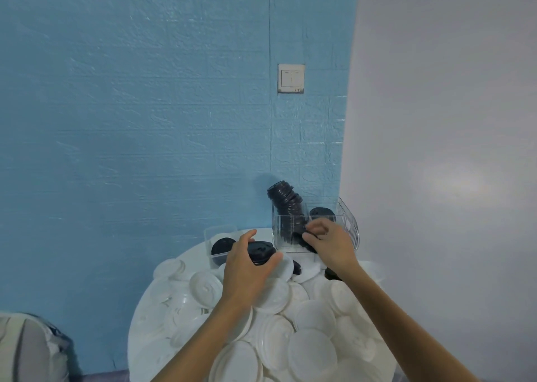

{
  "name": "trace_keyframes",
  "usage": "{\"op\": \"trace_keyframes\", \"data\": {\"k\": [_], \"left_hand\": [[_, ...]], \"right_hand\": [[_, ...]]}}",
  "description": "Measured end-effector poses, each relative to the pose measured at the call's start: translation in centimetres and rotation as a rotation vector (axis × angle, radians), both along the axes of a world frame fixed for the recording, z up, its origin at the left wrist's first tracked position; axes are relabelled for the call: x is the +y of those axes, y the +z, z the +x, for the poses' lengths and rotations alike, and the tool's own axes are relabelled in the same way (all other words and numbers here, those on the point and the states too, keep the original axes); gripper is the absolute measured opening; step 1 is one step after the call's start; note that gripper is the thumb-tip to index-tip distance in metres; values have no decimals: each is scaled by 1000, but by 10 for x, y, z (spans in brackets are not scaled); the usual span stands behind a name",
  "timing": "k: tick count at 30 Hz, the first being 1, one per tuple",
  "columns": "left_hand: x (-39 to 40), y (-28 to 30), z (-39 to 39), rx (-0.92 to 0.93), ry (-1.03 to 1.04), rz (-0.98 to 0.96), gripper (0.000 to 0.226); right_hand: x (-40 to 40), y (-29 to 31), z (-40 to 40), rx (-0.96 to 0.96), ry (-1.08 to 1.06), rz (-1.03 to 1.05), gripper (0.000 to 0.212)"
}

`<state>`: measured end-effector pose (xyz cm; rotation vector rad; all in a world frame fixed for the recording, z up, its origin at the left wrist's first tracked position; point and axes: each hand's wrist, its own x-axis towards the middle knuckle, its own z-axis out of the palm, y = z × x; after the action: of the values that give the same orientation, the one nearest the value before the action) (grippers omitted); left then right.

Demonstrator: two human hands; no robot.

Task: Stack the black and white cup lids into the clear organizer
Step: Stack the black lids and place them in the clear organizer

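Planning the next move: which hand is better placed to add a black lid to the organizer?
Probably the left hand: it already holds a black lid, while the right hand is busy at the clear organizer.

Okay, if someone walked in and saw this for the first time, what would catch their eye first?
Probably the heap of round white plastic lids covering the round white table. Next, the leaning stack of black plastic lids rising out of the clear ribbed organizer at the table's far edge, where the right hand reaches in while the left hand grips another black lid.
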<state>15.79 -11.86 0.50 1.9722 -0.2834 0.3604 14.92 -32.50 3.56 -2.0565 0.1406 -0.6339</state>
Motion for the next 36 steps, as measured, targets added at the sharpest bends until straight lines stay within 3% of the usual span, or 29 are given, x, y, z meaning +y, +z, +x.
{"op": "trace_keyframes", "data": {"k": [3, 6, 11, 19, 23, 27, 31, 36], "left_hand": [[-5, 3, -2, 28, -44, -48, 88], [-6, 8, -4, 33, -85, -69, 105], [-6, 14, -10, -14, -105, -26, 106], [4, 7, -14, -104, -30, -33, 49], [16, 13, -9, -122, 29, -20, 57], [31, 16, 0, -103, 70, -36, 57], [31, 14, 0, -94, 75, -41, 58], [27, 12, -1, -93, 50, -42, 57]], "right_hand": [[21, 32, -20, -128, 165, 59, 25], [43, 40, -36, -117, 359, -57, 33], [54, 29, -43, -117, 467, -131, 34], [63, 27, -33, -31, 588, 11, 25], [55, 29, -13, -51, 402, 146, 12], [24, 12, 15, 157, 73, -128, 10], [10, -22, 32, 448, 3, -375, 24], [13, -39, 39, 517, 30, -406, 37]]}}
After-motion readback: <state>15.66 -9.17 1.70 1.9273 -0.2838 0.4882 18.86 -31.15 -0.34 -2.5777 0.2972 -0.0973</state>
